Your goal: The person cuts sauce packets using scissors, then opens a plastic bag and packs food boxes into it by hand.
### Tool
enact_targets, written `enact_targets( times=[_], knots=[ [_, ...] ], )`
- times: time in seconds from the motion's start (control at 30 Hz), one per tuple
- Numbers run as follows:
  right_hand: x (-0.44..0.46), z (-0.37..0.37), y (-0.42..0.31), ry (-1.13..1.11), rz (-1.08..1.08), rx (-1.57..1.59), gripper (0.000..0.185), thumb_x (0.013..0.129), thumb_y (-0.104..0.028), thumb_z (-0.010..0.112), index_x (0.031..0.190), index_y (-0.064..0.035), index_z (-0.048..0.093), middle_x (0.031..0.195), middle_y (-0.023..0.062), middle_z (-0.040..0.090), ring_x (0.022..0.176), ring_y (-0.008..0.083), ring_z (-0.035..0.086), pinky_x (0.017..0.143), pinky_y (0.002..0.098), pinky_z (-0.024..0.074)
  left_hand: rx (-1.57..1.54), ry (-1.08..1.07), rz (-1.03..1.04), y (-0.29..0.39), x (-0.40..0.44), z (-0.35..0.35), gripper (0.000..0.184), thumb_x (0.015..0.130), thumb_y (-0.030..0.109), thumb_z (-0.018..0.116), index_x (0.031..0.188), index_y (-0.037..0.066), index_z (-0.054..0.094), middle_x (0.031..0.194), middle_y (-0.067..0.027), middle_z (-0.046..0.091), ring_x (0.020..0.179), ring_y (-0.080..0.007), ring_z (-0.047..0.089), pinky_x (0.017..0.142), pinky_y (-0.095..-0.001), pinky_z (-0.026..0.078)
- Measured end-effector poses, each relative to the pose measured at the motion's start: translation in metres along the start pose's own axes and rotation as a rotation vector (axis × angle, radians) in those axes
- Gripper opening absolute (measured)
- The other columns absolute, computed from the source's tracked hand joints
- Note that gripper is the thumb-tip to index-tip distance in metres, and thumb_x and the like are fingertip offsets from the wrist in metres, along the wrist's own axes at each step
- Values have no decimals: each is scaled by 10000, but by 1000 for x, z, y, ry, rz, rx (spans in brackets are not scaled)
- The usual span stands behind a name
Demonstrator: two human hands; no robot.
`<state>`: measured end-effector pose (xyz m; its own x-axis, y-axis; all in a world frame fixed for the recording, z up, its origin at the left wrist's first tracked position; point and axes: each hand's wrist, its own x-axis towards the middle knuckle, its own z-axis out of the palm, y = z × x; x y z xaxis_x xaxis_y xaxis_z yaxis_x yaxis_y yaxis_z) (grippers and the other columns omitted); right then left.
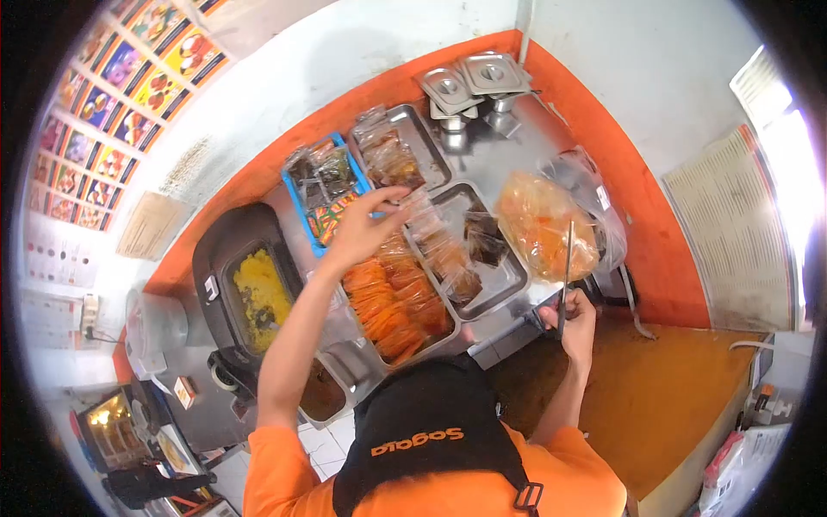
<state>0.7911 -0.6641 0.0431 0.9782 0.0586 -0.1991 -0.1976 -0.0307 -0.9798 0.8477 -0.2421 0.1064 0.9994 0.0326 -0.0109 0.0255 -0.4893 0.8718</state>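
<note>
My left hand (366, 231) reaches over the food trays, thumb and forefinger slightly apart. Its fingertips are at the edge of clear plastic packets (435, 237) lying in a metal tray (514, 280); I cannot tell whether they touch. Below the hand, bagged orange food (383, 310) fills another metal tray (452, 332). My right hand (579, 324) is closed round the dark handle of what looks like a knife (567, 258), its long thin blade pointing away from me. Beyond the blade sits a large clear bag of orange food (543, 224).
A blue basket (287, 185) of packets stands at the left, beside a black container (228, 228) with yellow food (261, 289). Steel lids (493, 73) are stacked at the back. A brown surface (655, 379) lies right, and orange-banded walls (594, 129) bound the counter.
</note>
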Motion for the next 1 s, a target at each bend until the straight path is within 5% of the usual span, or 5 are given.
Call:
enact_targets(
  times=[0.2, 0.4, 0.63, 0.8, 1.0],
  knots=[
    [8, 7, 7, 70, 4, -512, 390, 739, -161, 934, 826, 10, 595, 690, 90, 687, 589, 89, 610, 538, 290, 494, -78, 84, -17, 43, -108, -54, 406, 898, 72, 765, 1289, 44, 659, 1306, -95, 637, 1189, -185, 612, 1001, -350, 516],
    [33, 67, 45, 20, -200, -899, 415, 779, -267, 849, 999, 4, 625, 899, 232, 731, 858, 444, 706, 744, 529, 555, -46, 198, -124, 55, -221, -73, 448, 836, -63, 724, 1274, -5, 646, 1339, -136, 622, 1226, -241, 602, 1012, -358, 509],
    [48, 86, 23, -276, -134, -1117, 285, 864, -219, 746, 1055, -11, 707, 900, 240, 717, 896, 414, 714, 779, 519, 552, 20, 436, -348, 37, -323, -75, 440, 888, 19, 690, 1320, -8, 615, 1362, -141, 612, 1225, -257, 609, 1051, -383, 480],
    [91, 9, -89, 461, -262, -874, 228, 947, -183, 627, 925, 6, 751, 861, 288, 695, 812, 418, 717, 733, 495, 554, -23, 603, -397, 35, -363, -71, 432, 934, 101, 689, 1340, -16, 602, 1352, -140, 619, 1211, -256, 616, 1047, -392, 481],
    [205, -73, -19, -39, -124, -1250, 397, 859, -392, 744, 1023, -31, 742, 909, 219, 734, 861, 375, 725, 775, 460, 564, -50, 545, -435, 26, -350, -71, 408, 968, 120, 665, 1346, -16, 598, 1277, -119, 657, 1185, -218, 624, 1022, -348, 484]
  ],
)
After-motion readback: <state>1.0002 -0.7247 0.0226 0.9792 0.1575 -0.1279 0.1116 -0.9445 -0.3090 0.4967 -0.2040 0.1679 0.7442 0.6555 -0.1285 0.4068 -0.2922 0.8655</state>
